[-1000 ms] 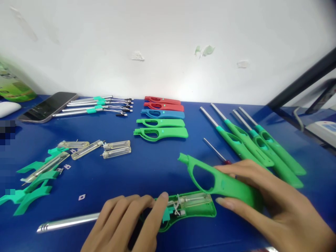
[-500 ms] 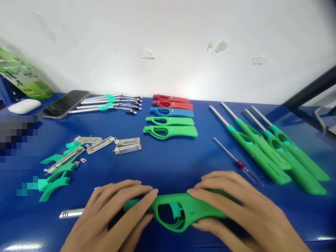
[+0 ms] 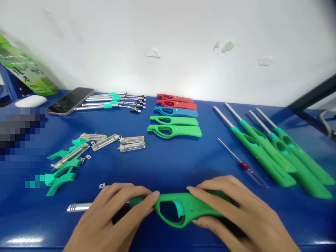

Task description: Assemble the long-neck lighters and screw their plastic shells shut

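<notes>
A green utility lighter (image 3: 193, 206) lies across the front of the blue table, held between both hands. My left hand (image 3: 112, 213) is closed round its front end, and a metal tube (image 3: 78, 207) sticks out to the left of that hand. My right hand (image 3: 236, 210) grips the handle, fingers on top and thumb along the near side. Inside the lighter's finger loop a teal trigger (image 3: 179, 208) shows. The fingers hide much of the handle and of the neck by the tube. A small pale clip (image 3: 102, 186) lies just beyond my left hand.
Clear fuel tanks (image 3: 132, 146) and teal triggers (image 3: 61, 183) lie left. Wired metal tubes (image 3: 105, 99), a phone (image 3: 70, 100) and coloured casing halves (image 3: 174, 131) line the back. Right are a screwdriver (image 3: 245, 166) and several green lighters (image 3: 262, 157).
The lighter's casing halves sit closer together at the finger loop, where a gap showed before. The trigger looks smoother inside the loop. The view has shifted slightly; both hands keep their hold.
</notes>
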A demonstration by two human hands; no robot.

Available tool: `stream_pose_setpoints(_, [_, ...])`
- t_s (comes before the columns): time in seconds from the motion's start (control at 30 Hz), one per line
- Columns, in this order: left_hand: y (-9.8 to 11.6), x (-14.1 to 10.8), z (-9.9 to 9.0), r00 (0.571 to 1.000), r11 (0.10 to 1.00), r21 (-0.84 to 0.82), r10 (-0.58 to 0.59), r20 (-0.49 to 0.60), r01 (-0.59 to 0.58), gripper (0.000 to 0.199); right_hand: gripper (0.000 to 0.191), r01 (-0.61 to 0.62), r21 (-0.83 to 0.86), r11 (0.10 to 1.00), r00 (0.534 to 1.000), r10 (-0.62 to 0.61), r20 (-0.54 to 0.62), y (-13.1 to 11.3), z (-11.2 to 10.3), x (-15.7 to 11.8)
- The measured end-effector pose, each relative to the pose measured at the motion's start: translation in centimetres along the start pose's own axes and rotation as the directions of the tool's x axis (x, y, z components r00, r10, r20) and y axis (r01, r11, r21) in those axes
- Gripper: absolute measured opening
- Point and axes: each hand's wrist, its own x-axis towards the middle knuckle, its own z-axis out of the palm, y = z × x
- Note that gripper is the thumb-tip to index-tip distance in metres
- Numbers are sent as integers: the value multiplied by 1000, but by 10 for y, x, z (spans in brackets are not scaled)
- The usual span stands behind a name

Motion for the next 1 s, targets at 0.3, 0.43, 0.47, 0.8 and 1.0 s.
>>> stream_pose_setpoints(0.3, [2, 7, -2, 999, 1000, -20, -11, 34, 12, 46, 27, -13, 14, 1000, 999, 14, -30, 0, 0, -1])
stream_pose_setpoints(0.43, [3, 9, -3, 999, 1000, -16, -9, 30, 10, 47, 25, -46, 14, 999, 998, 47, -42, -1, 0, 2])
stream_pose_setpoints(0.47, [3, 9, -4, 1000, 1000, -7, 5, 26, -4, 48, 25, -48, 15, 999, 998, 49, -44, -2, 0, 2])
stream_pose_setpoints(0.8, [7, 17, -8, 999, 999, -36, -37, 13, 38, 43, 24, -69, 7, 998, 997, 69, -36, -2, -1, 3])
stream_pose_setpoints(1.0, [10, 17, -7, 992, 990, -68, -117, 40, 119, 45, 23, -80, -5, 997, 996, 80, -31, -4, -1, 3])
